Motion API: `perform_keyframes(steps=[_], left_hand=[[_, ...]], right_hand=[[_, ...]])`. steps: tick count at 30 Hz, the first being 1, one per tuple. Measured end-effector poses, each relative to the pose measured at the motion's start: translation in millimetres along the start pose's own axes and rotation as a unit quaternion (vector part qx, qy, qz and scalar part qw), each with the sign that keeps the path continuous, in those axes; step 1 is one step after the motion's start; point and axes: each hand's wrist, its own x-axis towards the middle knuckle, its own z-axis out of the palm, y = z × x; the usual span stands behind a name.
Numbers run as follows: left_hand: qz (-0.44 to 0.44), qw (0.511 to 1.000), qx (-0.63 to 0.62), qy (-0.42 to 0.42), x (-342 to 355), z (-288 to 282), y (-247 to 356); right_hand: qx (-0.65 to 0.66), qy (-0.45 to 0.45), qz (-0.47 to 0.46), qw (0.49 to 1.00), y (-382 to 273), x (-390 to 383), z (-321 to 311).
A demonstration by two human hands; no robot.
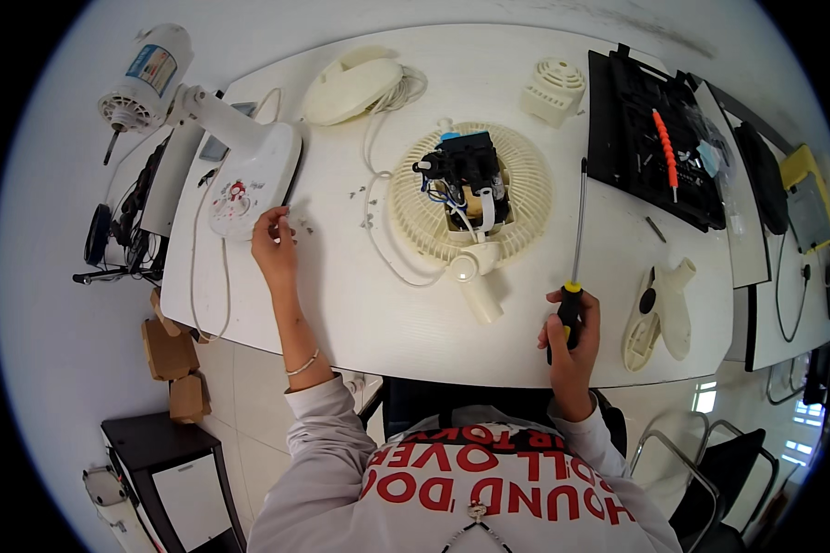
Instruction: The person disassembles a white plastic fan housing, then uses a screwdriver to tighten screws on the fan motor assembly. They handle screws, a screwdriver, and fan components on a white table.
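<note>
My right hand (574,334) is wrapped round the black-and-yellow handle of a long screwdriver (578,230), whose shaft points away from me. On the left, my left hand (275,241) has its fingers curled together by the near end of a white stand base (260,189); whatever they pinch is hidden. Small screws (306,227) lie beside those fingers, and several more (367,221) are scattered further right. Between my hands sits a cream round fan grille (410,207). On it rests a black motor (468,158) with exposed wires and a cream neck piece (480,290) toward me.
Far right, an open black tool case (618,129) holds an orange flexible shaft (666,152). A cream split housing (659,318) lies near right. At the back are a vented cover (555,90) and a cream base (352,88) with its cord. A white motorised device (152,78) stands far left.
</note>
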Motion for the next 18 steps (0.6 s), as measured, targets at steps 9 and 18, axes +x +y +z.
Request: perform_keyframes(steps=[9, 18], left_hand=[[-0.043, 0.992, -0.094, -0.078, -3, -3, 12], [-0.122, 0.88, -0.422, -0.179, -7, -9, 41]], right_hand=[[-0.03, 0.0, 0.0, 1.0, 3, -3, -2], [-0.122, -0.033, -0.077, 0.989, 9, -2, -6]])
